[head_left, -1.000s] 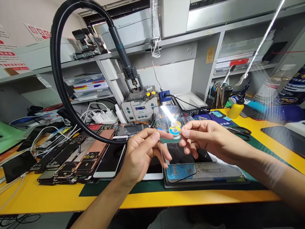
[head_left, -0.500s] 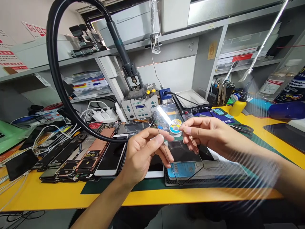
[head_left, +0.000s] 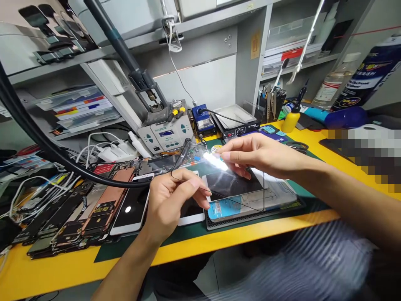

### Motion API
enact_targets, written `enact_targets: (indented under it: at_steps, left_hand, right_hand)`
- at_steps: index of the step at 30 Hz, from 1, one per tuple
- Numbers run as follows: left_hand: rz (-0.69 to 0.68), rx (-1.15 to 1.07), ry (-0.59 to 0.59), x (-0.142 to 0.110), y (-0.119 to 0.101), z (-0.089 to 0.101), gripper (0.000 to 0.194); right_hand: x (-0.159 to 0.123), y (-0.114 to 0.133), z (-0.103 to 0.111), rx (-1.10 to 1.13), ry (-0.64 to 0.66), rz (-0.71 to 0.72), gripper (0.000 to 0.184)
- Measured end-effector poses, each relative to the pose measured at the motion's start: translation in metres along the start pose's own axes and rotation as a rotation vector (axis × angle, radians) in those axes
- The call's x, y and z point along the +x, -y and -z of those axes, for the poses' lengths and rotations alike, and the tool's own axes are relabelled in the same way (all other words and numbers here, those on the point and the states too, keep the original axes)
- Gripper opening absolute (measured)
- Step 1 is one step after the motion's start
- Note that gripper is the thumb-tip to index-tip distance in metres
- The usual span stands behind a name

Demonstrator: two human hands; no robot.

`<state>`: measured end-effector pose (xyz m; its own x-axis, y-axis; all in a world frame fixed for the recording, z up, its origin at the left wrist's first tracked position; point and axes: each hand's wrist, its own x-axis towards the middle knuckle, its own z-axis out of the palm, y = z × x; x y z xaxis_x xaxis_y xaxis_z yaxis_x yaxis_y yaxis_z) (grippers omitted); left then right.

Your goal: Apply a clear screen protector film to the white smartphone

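A clear, phone-shaped glass panel (head_left: 216,161) with a thin black border is held tilted above the bench, a bright glare on it. My left hand (head_left: 175,200) pinches its left edge between thumb and fingers. With thumb and fingertips closed, my right hand (head_left: 257,156) grips the far edge. Below the glass lies a phone with a dark screen (head_left: 233,186), resting on a blue-and-white flat pack (head_left: 228,207) over a black perforated pad (head_left: 216,224). Another white phone (head_left: 191,217) is partly hidden behind my left hand.
On the left are a white-framed phone (head_left: 131,209), several stacked phone parts (head_left: 106,205) and tangled white cables (head_left: 100,146). A black flexible arm (head_left: 62,165) arches across. Behind stand a grey soldering station (head_left: 166,133) and a heating plate (head_left: 234,121). A yellow bottle (head_left: 291,121) stands right.
The camera view has shifted, so the bench appears further left and nearer. The glass panel has been turned and tilted flatter, with both hands still on it. Glare on the glass is brighter.
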<state>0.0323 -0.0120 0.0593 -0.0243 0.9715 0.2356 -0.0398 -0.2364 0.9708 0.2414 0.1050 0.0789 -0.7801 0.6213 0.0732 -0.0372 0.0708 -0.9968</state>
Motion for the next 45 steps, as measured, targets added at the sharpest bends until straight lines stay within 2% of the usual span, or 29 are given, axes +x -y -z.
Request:
enact_targets:
  at_steps: [3,7,9,12,15,18,21,27,33,37,39,42,45]
  left_hand:
    - [0.005,0.024,-0.009,0.000,0.001,-0.002,0.023]
    - [-0.120,0.022,-0.212,0.001,-0.001,-0.004,0.025]
    - [-0.181,0.062,-0.330,0.001,-0.001,-0.005,0.024]
    - [-0.226,0.122,-0.412,0.000,0.000,-0.005,0.022]
    - [-0.226,0.142,-0.417,-0.001,0.002,-0.006,0.022]
    - [-0.226,0.146,-0.408,-0.003,0.002,-0.007,0.022]
    - [-0.224,0.122,-0.369,-0.005,0.000,-0.008,0.022]
    - [-0.138,-0.059,-0.243,-0.004,-0.004,-0.006,0.023]
    - [-0.104,-0.121,-0.212,-0.002,-0.003,-0.007,0.021]
    - [-0.038,-0.148,-0.194,-0.001,-0.007,-0.007,0.021]
    - [0.012,-0.179,-0.158,0.001,-0.010,-0.006,0.026]
    - [0.168,-0.282,-0.052,0.005,-0.014,-0.002,0.036]
    - [0.293,-0.381,0.017,0.007,-0.014,0.000,0.036]
  right_hand:
    - [0.000,0.001,0.001,-0.018,-0.078,0.004,0.038]
    - [-0.002,0.000,0.004,-0.251,-0.324,0.128,0.051]
    - [-0.003,-0.002,0.003,-0.474,-0.409,0.289,0.059]
    - [-0.005,-0.009,-0.002,-0.877,-0.470,0.705,0.067]
    - [-0.007,-0.017,-0.008,-1.200,-0.506,1.015,0.047]
    - [-0.007,-0.022,-0.011,-1.326,-0.487,1.126,0.035]
    - [-0.008,-0.023,-0.011,-1.304,-0.456,1.140,0.032]
    - [-0.008,-0.022,-0.012,-1.285,-0.457,0.996,0.024]
    - [-0.007,-0.024,-0.014,-1.287,-0.454,1.071,0.031]
    - [-0.005,-0.024,-0.015,-1.331,-0.513,1.138,0.029]
    - [-0.005,-0.024,-0.014,-1.355,-0.533,1.189,0.029]
    - [-0.005,-0.023,-0.011,-1.395,-0.528,1.198,0.029]
    - [-0.004,-0.023,-0.010,-1.410,-0.541,1.204,0.028]
